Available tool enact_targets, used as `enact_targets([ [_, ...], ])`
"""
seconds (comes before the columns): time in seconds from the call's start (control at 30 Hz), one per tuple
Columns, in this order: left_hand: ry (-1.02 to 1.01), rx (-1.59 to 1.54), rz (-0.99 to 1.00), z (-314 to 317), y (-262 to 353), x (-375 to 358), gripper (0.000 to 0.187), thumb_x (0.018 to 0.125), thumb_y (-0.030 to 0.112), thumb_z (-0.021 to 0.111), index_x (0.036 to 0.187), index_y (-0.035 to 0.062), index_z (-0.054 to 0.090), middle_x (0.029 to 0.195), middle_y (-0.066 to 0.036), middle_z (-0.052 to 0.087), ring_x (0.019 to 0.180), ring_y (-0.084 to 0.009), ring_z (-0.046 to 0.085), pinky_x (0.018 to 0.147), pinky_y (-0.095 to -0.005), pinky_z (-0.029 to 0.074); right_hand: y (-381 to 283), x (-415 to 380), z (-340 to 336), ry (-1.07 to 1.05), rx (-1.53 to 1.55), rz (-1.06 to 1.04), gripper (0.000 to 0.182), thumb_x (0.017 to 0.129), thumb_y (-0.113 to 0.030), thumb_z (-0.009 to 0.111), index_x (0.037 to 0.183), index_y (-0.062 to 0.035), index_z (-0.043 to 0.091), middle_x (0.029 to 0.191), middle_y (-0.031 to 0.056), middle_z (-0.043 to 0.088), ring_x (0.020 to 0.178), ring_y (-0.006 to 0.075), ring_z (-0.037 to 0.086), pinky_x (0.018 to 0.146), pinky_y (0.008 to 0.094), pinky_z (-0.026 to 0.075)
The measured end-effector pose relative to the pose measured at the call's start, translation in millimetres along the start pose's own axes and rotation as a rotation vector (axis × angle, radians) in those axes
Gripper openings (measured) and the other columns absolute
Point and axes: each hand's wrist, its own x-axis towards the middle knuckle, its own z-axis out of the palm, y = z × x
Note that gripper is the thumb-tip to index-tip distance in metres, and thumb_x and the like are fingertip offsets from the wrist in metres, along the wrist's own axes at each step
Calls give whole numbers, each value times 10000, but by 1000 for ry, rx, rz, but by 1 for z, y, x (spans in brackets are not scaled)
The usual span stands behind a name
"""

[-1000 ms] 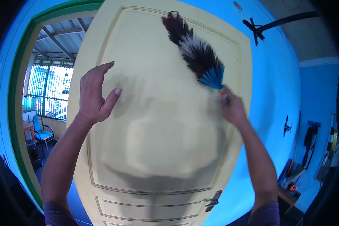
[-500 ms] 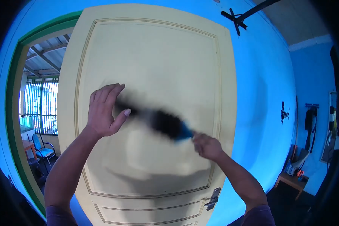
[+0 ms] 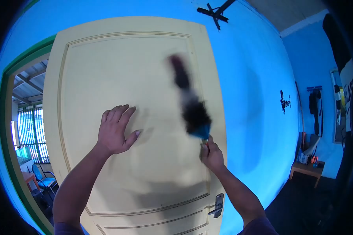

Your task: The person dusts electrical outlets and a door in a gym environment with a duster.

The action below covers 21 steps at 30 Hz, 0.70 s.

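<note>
My right hand (image 3: 212,156) is wrapped around the handle of a feather duster (image 3: 196,116), in front of the right side of a cream panelled door (image 3: 106,74). Dark, fluffy feathers rise from a blue collar just above the fist, and the upper part, smeared by motion, tilts up and to the left. Farther left, my left hand (image 3: 115,133) is raised at the door's middle panel. Its fingers are spread with nothing in them, and its shadow falls on the panel close beside it.
A metal lever handle (image 3: 217,205) sits low on the door's right edge. To the left, a green-framed doorway (image 3: 7,102) shows a blue chair (image 3: 43,178) beyond. A bright blue wall (image 3: 247,117) runs right, toward a small wooden table (image 3: 308,168) and hanging clothes (image 3: 314,103).
The feather duster has swung from slanting left across the door to pointing upward. The view has turned slightly right; my left hand stays open by the panel.
</note>
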Motion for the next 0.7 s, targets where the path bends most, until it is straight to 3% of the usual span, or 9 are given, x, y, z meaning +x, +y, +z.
enact_targets([
  [0.17, -35, 0, -12, 25, 35, 16, 669, 823, 399, 638, 1381, 68, 477, 1380, -191, 482, 1303, -359, 433, 1072, -515, 309, 6, 12, -18, 71, 83, -13, 549, 968, -270, 525, 1432, -1, 406, 972, 253, 668, 837, 460, 650, 753, 542, 528],
  [0.27, -312, 114, 6, 51, 44, 18, 658, 813, 416, 651, 1365, 91, 502, 1430, -160, 452, 1367, -335, 378, 1127, -523, 260, 1, 85, -58, 74, -36, 71, 514, 945, -195, 553, 1410, -20, 420, 949, 272, 675, 847, 463, 656, 775, 534, 529],
  [0.37, -307, 102, 14, 61, 65, 26, 652, 839, 441, 599, 1384, 98, 496, 1448, -163, 444, 1387, -316, 361, 1144, -506, 234, -28, 167, -88, 105, -128, 37, 418, 937, -191, 552, 1322, -46, 474, 953, 271, 677, 859, 466, 654, 781, 568, 519],
  [0.47, -279, 46, -26, 70, 83, 30, 647, 827, 413, 620, 1383, 105, 498, 1448, -163, 438, 1381, -312, 365, 1141, -506, 235, -27, 149, -98, 55, -170, 35, 410, 939, -197, 537, 1319, -61, 464, 927, 277, 674, 856, 474, 650, 771, 580, 513],
  [0.53, -250, -2, -27, 74, 88, 28, 647, 822, 401, 629, 1382, 105, 499, 1445, -165, 439, 1379, -312, 366, 1139, -506, 235, -1, 76, -91, -139, -180, 125, 408, 968, -216, 474, 1344, -62, 445, 892, 313, 653, 836, 484, 651, 737, 590, 514],
  [0.6, -196, -34, -37, 77, 91, 25, 644, 817, 386, 642, 1380, 107, 500, 1435, -164, 442, 1378, -310, 366, 1137, -504, 239, 34, -54, -74, -299, -220, 199, 498, 984, -254, 445, 1445, -98, 341, 853, 257, 662, 761, 472, 649, 683, 589, 512],
  [0.63, -185, -43, -45, 78, 93, 23, 644, 817, 386, 642, 1380, 107, 500, 1435, -164, 442, 1378, -310, 366, 1137, -504, 239, 49, -127, -70, -388, -171, 306, 530, 967, -266, 481, 1453, -112, 338, 842, 276, 658, 755, 485, 643, 726, 604, 506],
  [0.67, -205, -51, -44, 76, 94, 20, 646, 816, 388, 642, 1380, 106, 500, 1433, -161, 443, 1376, -308, 368, 1137, -504, 239, 22, -171, -96, -581, 20, 616, 531, 973, -276, 479, 1458, -109, 344, 877, 278, 657, 803, 471, 651, 751, 590, 510],
  [0.7, -218, -51, -46, 76, 94, 20, 648, 816, 390, 643, 1380, 106, 501, 1432, -158, 444, 1374, -307, 371, 1137, -504, 239, 63, -258, -74, -500, 40, 487, 521, 980, -263, 475, 1465, -114, 357, 928, 234, 678, 883, 400, 679, 781, 536, 526],
])
